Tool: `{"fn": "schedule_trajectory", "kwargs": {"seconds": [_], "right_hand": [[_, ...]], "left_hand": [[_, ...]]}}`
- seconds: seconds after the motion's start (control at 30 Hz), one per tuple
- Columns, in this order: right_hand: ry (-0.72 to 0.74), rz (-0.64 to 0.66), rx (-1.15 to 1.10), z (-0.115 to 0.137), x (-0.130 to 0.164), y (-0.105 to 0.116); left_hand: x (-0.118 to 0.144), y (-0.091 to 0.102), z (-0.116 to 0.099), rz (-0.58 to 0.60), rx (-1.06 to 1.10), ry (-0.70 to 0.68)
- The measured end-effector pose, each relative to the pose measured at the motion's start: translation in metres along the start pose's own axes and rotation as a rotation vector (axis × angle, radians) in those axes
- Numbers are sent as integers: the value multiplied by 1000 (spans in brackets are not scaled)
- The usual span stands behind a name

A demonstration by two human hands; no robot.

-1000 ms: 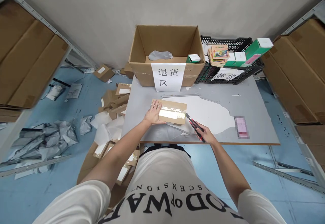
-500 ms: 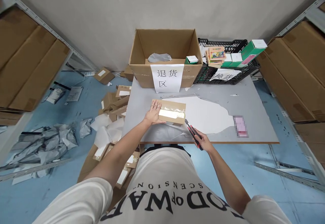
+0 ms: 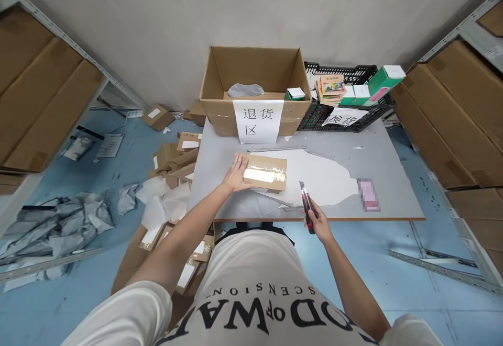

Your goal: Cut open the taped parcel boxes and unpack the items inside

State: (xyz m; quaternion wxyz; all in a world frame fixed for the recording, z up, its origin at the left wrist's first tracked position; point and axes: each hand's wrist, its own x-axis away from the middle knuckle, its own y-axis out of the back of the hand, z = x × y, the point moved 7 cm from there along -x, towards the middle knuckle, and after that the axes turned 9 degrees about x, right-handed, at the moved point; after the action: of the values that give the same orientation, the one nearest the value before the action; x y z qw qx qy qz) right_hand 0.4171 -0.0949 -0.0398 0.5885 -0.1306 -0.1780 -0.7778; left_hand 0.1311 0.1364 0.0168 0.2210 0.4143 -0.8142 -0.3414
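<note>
A small flat cardboard parcel, sealed with shiny clear tape, lies on the grey table near its front left. My left hand lies flat on the parcel's left end, fingers spread. My right hand grips a red and black utility knife at the table's front edge, blade pointing away from me, a short way right of the parcel and apart from it.
A large open carton with a white paper sign stands at the table's back. A black crate of green boxes and booklets sits to its right. A pink item lies right. Boxes and wrapping litter the floor at left.
My right hand has drawn the knife back from the parcel's right corner toward the table's front edge and turned it more upright. My left hand stays on the parcel.
</note>
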Motion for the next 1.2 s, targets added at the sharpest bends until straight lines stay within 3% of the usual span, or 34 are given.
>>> {"fn": "schedule_trajectory", "kwargs": {"seconds": [0.13, 0.23, 0.3, 0.37, 0.47, 0.57, 0.73, 0.87, 1.0, 1.2], "right_hand": [[70, -135, -77, 20, -24, -10], [88, -153, -186, 38, -45, -29], [54, -103, -274, 48, -57, -44], [4, -29, -337, 55, -65, -58], [-34, 24, -362, 65, -72, -70], [-36, 26, -316, 71, -77, -73], [-16, 75, -241, 85, -93, -69], [-17, 117, -172, 111, -122, -57], [-21, 170, -38, 143, -161, -52], [-56, 218, 119, 164, -209, -73]], "left_hand": [[5, 19, 20, -144, 234, 71], [13, 30, 57, -248, 520, 306], [21, 25, 77, -201, 770, 486], [27, 16, 83, -101, 977, 578], [33, 7, 75, -9, 1137, 572], [36, 1, 65, 4, 1210, 563], [43, -1, 56, -41, 1291, 546], [60, -7, 45, -152, 1381, 493], [85, -36, 22, -245, 1526, 485], [110, -79, -13, -298, 1742, 544]]}}
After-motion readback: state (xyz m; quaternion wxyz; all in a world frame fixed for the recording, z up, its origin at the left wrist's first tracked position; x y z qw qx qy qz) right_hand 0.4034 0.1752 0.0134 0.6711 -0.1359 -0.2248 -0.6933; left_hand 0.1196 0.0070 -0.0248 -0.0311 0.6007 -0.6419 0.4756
